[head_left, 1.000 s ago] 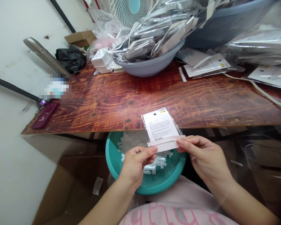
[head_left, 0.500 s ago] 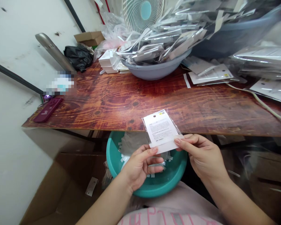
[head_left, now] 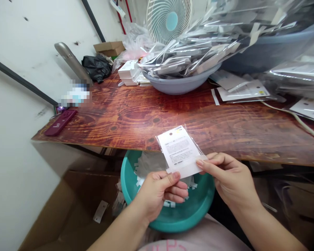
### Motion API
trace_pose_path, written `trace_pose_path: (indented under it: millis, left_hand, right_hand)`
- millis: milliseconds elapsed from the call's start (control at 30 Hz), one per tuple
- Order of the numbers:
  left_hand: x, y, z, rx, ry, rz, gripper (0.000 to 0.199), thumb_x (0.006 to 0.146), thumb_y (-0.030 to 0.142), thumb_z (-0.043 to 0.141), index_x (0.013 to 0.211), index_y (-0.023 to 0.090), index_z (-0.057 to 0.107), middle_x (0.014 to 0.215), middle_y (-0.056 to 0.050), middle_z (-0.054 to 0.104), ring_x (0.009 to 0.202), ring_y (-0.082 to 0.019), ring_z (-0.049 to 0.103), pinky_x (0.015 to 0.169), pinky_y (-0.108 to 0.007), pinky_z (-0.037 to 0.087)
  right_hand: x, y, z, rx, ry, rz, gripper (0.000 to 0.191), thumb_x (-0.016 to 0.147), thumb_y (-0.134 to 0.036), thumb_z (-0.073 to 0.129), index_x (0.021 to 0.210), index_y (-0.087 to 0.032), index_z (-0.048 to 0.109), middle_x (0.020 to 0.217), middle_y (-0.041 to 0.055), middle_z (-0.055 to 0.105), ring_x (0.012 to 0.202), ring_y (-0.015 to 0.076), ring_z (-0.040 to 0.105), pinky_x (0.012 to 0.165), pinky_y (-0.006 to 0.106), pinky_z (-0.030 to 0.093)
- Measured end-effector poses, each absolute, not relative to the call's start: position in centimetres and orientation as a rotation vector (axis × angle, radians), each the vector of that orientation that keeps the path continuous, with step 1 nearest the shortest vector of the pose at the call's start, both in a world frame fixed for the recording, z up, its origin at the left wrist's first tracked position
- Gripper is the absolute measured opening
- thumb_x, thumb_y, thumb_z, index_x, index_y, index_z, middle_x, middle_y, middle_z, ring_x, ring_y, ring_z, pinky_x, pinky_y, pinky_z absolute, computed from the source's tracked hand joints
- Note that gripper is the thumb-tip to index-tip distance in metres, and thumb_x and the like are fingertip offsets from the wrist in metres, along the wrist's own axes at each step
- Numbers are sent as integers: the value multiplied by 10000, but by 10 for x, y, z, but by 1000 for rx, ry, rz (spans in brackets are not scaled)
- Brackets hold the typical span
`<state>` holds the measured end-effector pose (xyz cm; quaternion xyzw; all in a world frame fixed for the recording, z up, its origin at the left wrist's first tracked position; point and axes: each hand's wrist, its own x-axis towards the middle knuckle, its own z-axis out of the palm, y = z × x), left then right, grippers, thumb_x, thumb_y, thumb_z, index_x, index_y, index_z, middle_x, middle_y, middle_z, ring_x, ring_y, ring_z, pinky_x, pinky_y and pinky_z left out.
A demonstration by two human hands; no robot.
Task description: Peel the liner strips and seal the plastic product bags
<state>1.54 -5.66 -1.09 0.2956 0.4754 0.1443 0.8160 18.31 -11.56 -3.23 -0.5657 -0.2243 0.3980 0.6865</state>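
A white printed card in a clear plastic sleeve [head_left: 178,148] is held in front of me, its upper part over the table's front edge. Across its lower end runs a blank white strip [head_left: 187,169]. My left hand [head_left: 163,190] pinches the strip's left end between thumb and fingers. At the right end, my right hand [head_left: 227,174] grips the same packet with thumb on top. Below both hands is a teal basin [head_left: 206,205] with clear sleeves and small white paper strips in it, partly hidden by my hands.
On the wooden table [head_left: 131,118] stands a grey-blue basin [head_left: 178,85] heaped with plastic packets. A fan [head_left: 171,21] is behind it. More packets [head_left: 243,90] and a cable [head_left: 298,120] are at the right. A maroon phone case [head_left: 60,122] lies at the left.
The view has shifted slightly, so the table and its things appear further right and lower. Both hands keep their hold on the packet; my left fingers have curled slightly.
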Motion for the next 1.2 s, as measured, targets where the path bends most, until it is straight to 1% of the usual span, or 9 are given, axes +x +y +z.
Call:
trace_pose_path:
  millis: [233,400,467,567,667,767,867,1033,1200]
  left_hand:
    - [24,-20,18,900,951,544,306,645,387,773,637,90,700,614,-95,701,521,-167,658,498,-235,532]
    - [45,33,16,1100,873,664,333,615,409,784,635,91,688,629,-89,701,543,-175,665,553,-271,560]
    - [54,53,11,1181,875,709,360,617,441,773,633,95,674,628,-88,697,548,-177,665,565,-285,565]
    - [65,73,1,1304,865,722,391,638,485,740,620,103,657,601,-89,684,538,-184,661,561,-307,565]
    - [70,78,-9,1395,825,693,356,664,471,716,618,122,661,599,-74,683,536,-184,658,569,-313,566]
    - [67,77,-14,1466,814,708,277,723,419,664,650,152,668,612,-46,687,559,-180,664,588,-311,567]
    - [65,76,-16,1538,825,733,213,766,341,609,650,168,653,591,-25,674,561,-177,664,594,-309,567]
    - [63,76,-18,1711,822,767,208,807,267,522,647,187,629,675,-29,690,630,-180,680,600,-288,555]
    - [61,73,-15,1987,829,830,207,789,186,501,629,195,632,679,-36,682,637,-169,640,607,-272,486]
  right_hand:
    - [193,-75,4,-1092,-510,888,469,515,-205,848,653,-210,399,638,-53,646,543,117,617,564,261,528]
    - [221,-29,7,-1179,-658,870,516,524,-332,836,772,-234,395,631,-50,603,571,151,609,589,311,511]
    - [230,-15,9,-1323,-863,544,447,602,-370,787,835,-233,432,724,-10,597,662,174,602,651,344,495]
    - [232,-2,17,-1416,-1405,-136,283,710,-299,697,921,-218,527,908,62,596,858,223,559,788,392,424]
    - [224,8,26,-1442,-1900,-372,150,785,-214,588,933,-196,576,947,89,617,924,254,529,805,405,342]
    - [218,18,29,-1493,-2068,-336,60,805,-176,533,841,-172,580,883,85,613,873,232,534,765,373,309]
    - [218,21,29,-1450,-2164,-260,85,798,-126,507,774,-162,580,862,79,609,854,206,537,754,345,291]
    - [227,20,25,-1357,-2162,2,149,879,-222,500,798,-170,614,825,32,650,800,157,572,749,322,278]
    - [232,27,24,-1304,-2103,280,61,802,-198,629,765,-212,675,806,-16,671,797,128,598,773,295,292]
